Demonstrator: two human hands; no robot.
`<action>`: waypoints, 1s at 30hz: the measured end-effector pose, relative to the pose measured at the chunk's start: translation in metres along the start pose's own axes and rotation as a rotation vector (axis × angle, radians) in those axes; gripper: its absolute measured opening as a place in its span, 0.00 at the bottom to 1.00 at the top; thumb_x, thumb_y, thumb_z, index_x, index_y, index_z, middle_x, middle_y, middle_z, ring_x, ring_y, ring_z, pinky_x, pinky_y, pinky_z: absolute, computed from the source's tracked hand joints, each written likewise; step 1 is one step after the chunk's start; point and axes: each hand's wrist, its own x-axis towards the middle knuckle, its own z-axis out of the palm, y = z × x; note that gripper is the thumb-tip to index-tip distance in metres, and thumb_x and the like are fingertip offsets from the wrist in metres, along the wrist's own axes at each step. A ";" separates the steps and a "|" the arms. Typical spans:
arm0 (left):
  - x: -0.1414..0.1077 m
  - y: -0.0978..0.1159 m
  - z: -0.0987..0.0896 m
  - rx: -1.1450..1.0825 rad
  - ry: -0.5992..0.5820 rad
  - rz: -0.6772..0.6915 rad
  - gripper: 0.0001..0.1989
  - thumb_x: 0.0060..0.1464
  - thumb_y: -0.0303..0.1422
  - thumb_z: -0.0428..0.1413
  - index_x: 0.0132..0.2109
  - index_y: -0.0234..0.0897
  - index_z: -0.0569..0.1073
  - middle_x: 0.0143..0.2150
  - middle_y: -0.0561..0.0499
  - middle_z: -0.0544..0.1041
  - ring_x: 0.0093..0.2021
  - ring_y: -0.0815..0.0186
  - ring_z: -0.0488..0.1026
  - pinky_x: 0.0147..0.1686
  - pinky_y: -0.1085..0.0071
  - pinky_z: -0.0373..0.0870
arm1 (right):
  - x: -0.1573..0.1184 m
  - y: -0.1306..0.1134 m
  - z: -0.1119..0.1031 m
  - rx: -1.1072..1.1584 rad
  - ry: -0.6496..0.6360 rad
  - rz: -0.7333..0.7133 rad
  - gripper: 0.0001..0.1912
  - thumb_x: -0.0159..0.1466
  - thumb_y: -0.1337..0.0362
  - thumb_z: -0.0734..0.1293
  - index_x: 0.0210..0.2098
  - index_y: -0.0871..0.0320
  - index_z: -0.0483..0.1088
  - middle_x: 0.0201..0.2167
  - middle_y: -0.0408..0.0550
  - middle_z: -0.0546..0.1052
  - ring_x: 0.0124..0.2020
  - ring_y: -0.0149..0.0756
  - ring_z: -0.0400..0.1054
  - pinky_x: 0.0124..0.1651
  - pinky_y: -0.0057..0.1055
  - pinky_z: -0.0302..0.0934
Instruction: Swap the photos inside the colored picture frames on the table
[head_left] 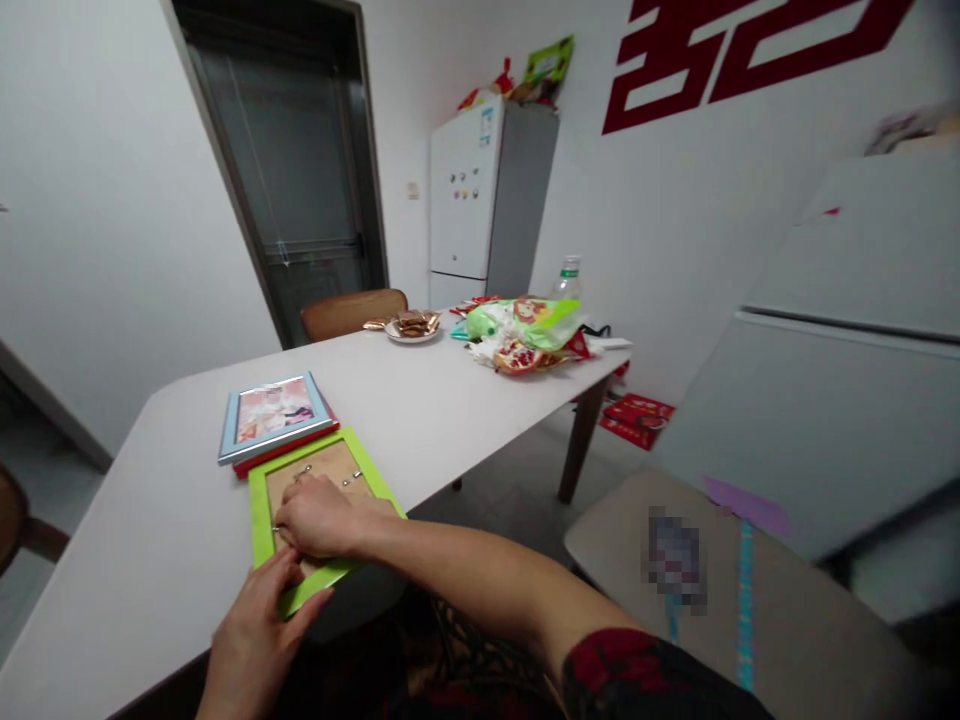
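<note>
A green picture frame (260, 508) lies face down at the table's near edge, its brown backing board (334, 462) showing. Small metal clips (352, 479) are visible on the backing. My left hand (259, 620) grips the frame's near left corner, thumb along the near rim and fingers on the backing side. Across the backing reaches my right hand (319, 515), fingers curled down near the left rim, close to a clip. Its fingertips are partly hidden, so what they pinch cannot be made out. Just beyond lies a light blue picture frame (274, 412) with a picture, stacked on a red frame (289, 450).
On the white table (375, 395) stand a plate of wrapped snacks (415, 324), a green plastic bag (525, 320), a cut pomegranate (517, 356) and a bottle (568, 278). A chair (622, 530) with a lanyard is at right; another chair (356, 310) stands behind the table.
</note>
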 end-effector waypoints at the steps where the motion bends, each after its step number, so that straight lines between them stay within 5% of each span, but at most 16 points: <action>1: 0.000 0.000 0.000 0.020 0.005 0.009 0.22 0.45 0.49 0.49 0.41 0.38 0.67 0.39 0.46 0.73 0.38 0.60 0.72 0.39 0.66 0.69 | 0.001 0.000 0.002 -0.004 0.005 -0.028 0.09 0.53 0.64 0.61 0.31 0.57 0.72 0.32 0.49 0.72 0.35 0.41 0.61 0.33 0.34 0.55; 9: 0.006 0.005 -0.007 0.078 -0.039 -0.007 0.26 0.43 0.55 0.44 0.38 0.38 0.67 0.35 0.47 0.73 0.32 0.59 0.72 0.32 0.66 0.69 | -0.005 0.002 -0.011 0.011 -0.081 -0.164 0.12 0.55 0.62 0.58 0.32 0.56 0.71 0.38 0.48 0.71 0.38 0.43 0.61 0.34 0.35 0.56; 18: 0.008 0.009 -0.007 0.015 -0.066 -0.051 0.22 0.44 0.49 0.49 0.44 0.42 0.67 0.37 0.51 0.74 0.37 0.59 0.72 0.35 0.66 0.70 | 0.021 0.029 -0.004 0.102 -0.029 0.312 0.13 0.56 0.65 0.58 0.34 0.65 0.70 0.39 0.56 0.71 0.39 0.42 0.63 0.35 0.32 0.57; 24: 0.001 0.012 -0.007 -0.080 -0.066 -0.052 0.11 0.44 0.41 0.53 0.32 0.39 0.68 0.42 0.49 0.73 0.44 0.60 0.69 0.43 0.63 0.67 | 0.031 0.040 0.009 0.168 -0.038 0.354 0.15 0.57 0.61 0.58 0.35 0.63 0.72 0.36 0.55 0.74 0.38 0.40 0.65 0.36 0.30 0.56; 30: -0.005 0.022 -0.014 -0.138 -0.066 -0.108 0.08 0.43 0.34 0.56 0.34 0.37 0.69 0.41 0.47 0.73 0.45 0.60 0.68 0.44 0.60 0.66 | 0.048 0.049 0.015 0.234 -0.088 0.390 0.12 0.50 0.58 0.66 0.31 0.58 0.74 0.29 0.47 0.76 0.31 0.33 0.67 0.30 0.23 0.55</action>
